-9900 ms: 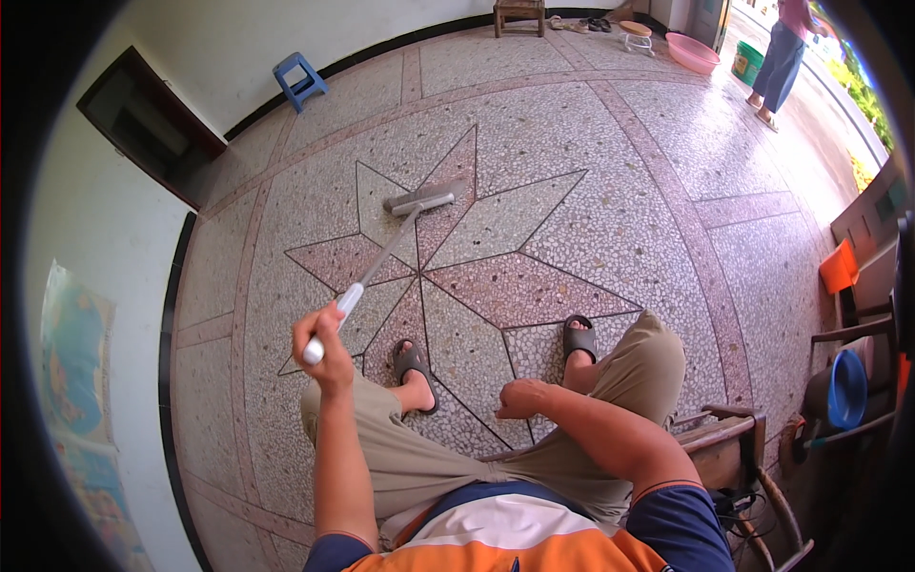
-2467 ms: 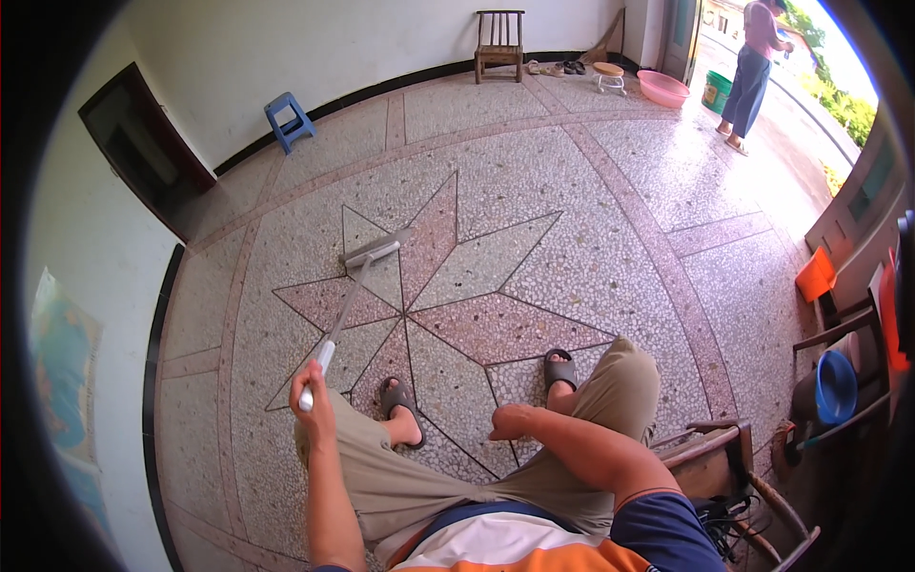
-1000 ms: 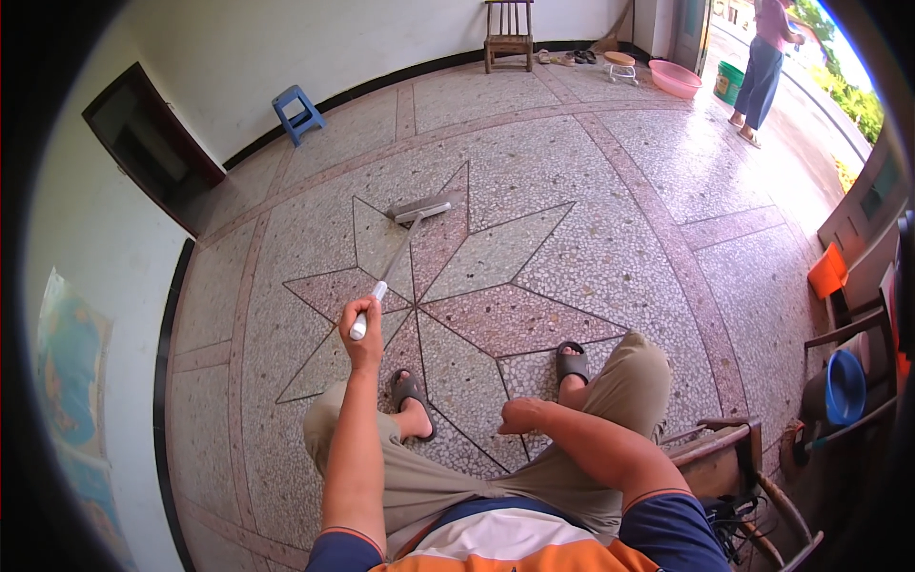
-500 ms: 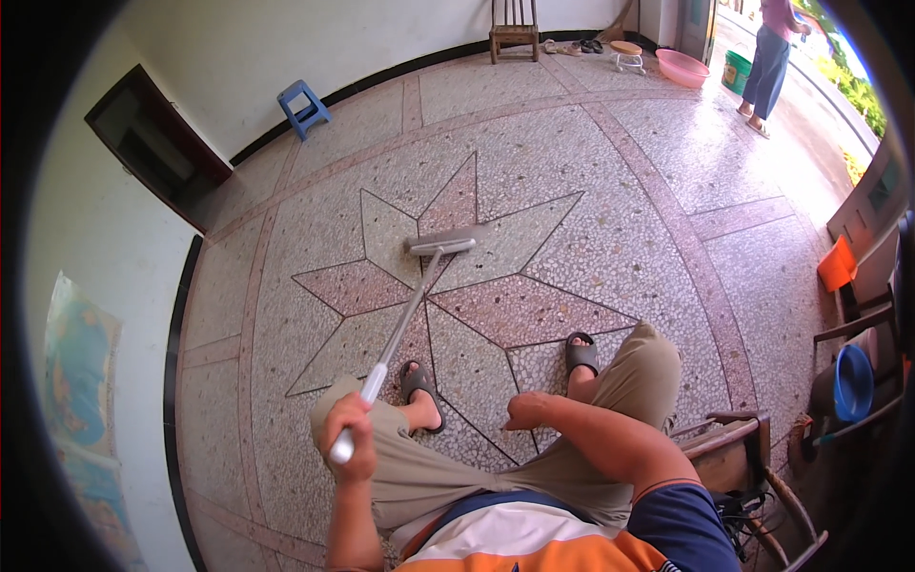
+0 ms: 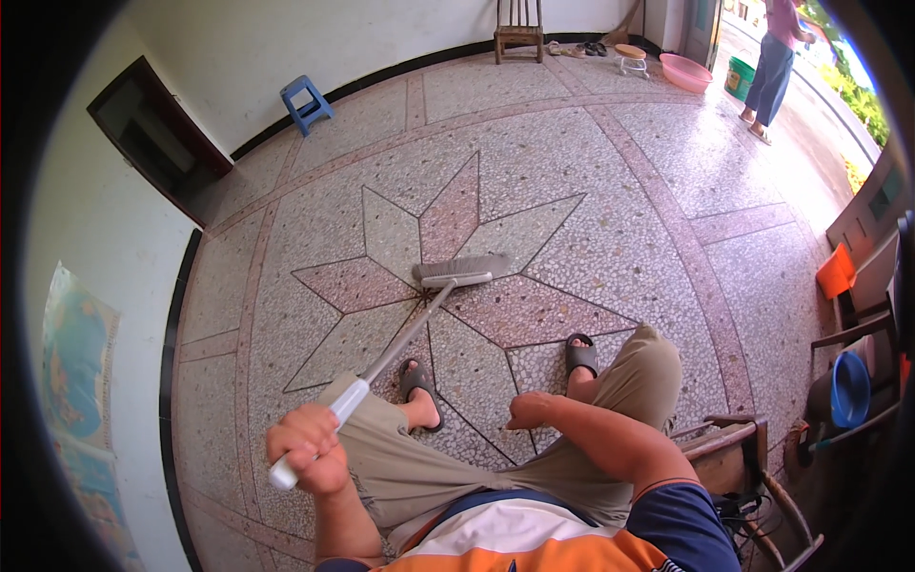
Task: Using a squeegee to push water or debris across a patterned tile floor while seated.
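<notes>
The left grip [image 5: 308, 450] clenches one white-handled brush [image 5: 408, 334], its head on the floor [image 5: 591, 257] ahead and right; the right grip [image 5: 530, 411] hangs opposite, closure unclear. Two sandals [image 5: 581, 357] stand ahead, then, far beyond both grips, one blue stool [image 5: 307, 107], one wooden chair [image 5: 518, 37], one pink basin [image 5: 686, 75].

long-handled brush [image 5: 405, 336] in left hand [image 5: 310, 448]: white grip, silver-grey pole | speckled terrazzo floor [image 5: 610, 229] ahead: pink-and-grey star inlay [image 5: 449, 221], dark outlines | round blue basin [image 5: 848, 389] rightward of right hand [image 5: 527, 411]
</notes>
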{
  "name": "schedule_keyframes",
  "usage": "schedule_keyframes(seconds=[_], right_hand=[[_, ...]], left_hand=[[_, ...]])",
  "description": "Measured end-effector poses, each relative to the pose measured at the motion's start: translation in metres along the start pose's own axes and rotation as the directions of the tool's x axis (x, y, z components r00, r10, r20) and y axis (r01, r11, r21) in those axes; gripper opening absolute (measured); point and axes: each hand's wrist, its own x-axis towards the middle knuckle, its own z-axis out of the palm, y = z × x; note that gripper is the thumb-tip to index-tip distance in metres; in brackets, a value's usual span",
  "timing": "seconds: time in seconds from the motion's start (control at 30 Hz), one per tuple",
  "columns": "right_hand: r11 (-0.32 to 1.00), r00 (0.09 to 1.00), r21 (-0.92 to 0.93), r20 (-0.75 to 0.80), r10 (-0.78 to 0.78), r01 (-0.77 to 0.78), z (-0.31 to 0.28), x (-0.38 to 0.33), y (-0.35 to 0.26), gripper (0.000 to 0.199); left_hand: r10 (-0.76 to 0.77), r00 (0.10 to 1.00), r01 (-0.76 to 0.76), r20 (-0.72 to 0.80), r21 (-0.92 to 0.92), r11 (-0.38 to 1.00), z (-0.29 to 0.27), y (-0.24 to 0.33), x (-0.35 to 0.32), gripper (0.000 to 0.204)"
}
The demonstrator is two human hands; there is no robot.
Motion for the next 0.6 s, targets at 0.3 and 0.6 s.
schedule_keyframes(seconds=[0.3, 0.6], right_hand=[[0.999, 1.000, 0.036, -0.002, 0.005, -0.005, -0.013, -0.010, -0.009, 0.046], [0.999, 0.999, 0.046, -0.033, 0.014, -0.012, -0.011, -0.005, -0.008, 0.042]], left_hand=[[-0.219, 0.968, 0.160, 0.121, 0.374, 0.914, -0.008, -0.121, -0.029, 0.011], [-0.410, 0.896, 0.303, 0.170, 0.440, 0.846, 0.002, -0.240, -0.037, 0.012]])
